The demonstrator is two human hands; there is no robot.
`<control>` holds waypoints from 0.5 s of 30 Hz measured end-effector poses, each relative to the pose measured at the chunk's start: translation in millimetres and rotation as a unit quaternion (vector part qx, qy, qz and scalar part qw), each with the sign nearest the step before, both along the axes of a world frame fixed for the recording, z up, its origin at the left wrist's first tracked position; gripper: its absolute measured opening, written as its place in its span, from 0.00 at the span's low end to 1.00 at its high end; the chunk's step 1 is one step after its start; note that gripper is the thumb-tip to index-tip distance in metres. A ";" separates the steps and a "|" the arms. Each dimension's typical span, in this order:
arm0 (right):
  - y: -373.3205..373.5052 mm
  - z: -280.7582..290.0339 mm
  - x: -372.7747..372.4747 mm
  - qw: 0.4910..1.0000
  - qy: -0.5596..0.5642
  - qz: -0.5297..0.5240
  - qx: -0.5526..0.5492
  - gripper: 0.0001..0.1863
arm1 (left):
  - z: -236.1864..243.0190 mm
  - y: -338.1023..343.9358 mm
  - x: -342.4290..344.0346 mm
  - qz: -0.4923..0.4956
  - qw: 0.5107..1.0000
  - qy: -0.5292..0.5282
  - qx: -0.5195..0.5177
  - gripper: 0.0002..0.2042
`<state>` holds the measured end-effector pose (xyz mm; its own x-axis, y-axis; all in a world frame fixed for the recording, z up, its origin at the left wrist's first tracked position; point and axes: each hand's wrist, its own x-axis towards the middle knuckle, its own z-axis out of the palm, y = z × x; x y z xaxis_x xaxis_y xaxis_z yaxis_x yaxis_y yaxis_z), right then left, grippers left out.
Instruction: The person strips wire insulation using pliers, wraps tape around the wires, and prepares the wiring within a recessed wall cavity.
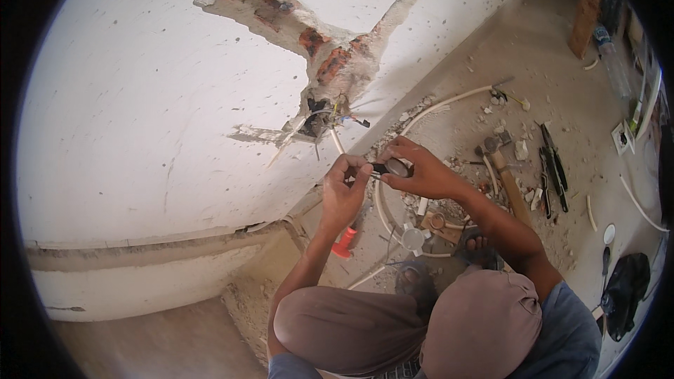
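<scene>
- Where the white plastered wall (140, 98) fills the left, chased open along a channel of bare red brick (330, 63) running down to a wall box cavity (316, 123) with loose wire ends poking out.
- Just below that cavity: left hand (342, 193), fingers curled and pressed together, pinching the end of a thin wire (371, 174).
- Beneath the left wrist, on the floor: an orange tool handle (344, 242).
- Touching the left hand's fingertips: right hand (415, 168), closed around a small roll of black insulating tape (394, 167), thumb on top.
- Under both hands: white conduit (382, 214) curving across rubble into a round white junction box (412, 238).
- Further right: a hammer (505, 175) on the dusty floor, then black-handled pliers (553, 168).
- Near the right edge: a white socket plate (621, 137), a clear plastic bottle (612, 63), a black bag (625, 295).
</scene>
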<state>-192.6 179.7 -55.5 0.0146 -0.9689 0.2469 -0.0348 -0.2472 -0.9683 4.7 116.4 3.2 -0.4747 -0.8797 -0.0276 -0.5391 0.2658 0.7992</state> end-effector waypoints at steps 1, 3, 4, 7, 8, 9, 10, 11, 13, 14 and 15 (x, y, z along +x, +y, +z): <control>1.7 -0.4 -2.0 1.000 0.005 0.014 0.000 0.13 | -0.1 2.1 0.9 0.006 1.000 0.003 0.007 0.05; 3.0 -1.2 -1.8 0.999 0.009 0.027 0.015 0.13 | 2.1 7.9 1.8 0.019 1.000 0.007 0.022 0.05; 2.9 -1.8 -0.4 0.999 0.010 0.033 0.023 0.14 | 2.4 9.0 2.9 0.024 0.999 0.004 0.024 0.04; 0.2 -16.7 11.3 1.000 0.009 -0.014 0.004 0.11 | -5.0 7.6 9.5 0.031 0.999 0.015 0.035 0.05; -0.6 -18.2 11.0 0.999 0.023 -0.028 0.004 0.10 | -3.9 3.0 11.1 0.028 0.998 0.031 0.039 0.05; -1.0 -20.3 8.3 0.998 0.038 -0.042 0.004 0.09 | -2.2 -1.6 13.3 0.024 0.998 0.048 0.043 0.06; -1.0 -22.3 5.3 0.997 0.052 -0.056 0.004 0.08 | 0.8 -8.4 16.7 0.036 0.999 0.025 -0.015 0.07; 0.0 -26.2 2.4 0.996 0.037 -0.079 0.014 0.07 | 13.5 -16.0 12.2 0.048 0.996 0.003 -0.071 0.08; 3.1 -30.0 -1.1 0.992 0.007 -0.120 0.033 0.06 | 22.1 -30.4 4.4 0.071 0.984 -0.042 -0.156 0.11; 5.6 -30.3 -1.0 0.991 -0.004 -0.126 0.041 0.07 | 20.3 -38.1 -1.2 0.082 0.977 -0.064 -0.184 0.12; 7.1 -30.1 1.2 0.992 -0.013 -0.119 0.044 0.07 | 18.4 -44.9 -5.1 0.093 0.969 -0.087 -0.211 0.13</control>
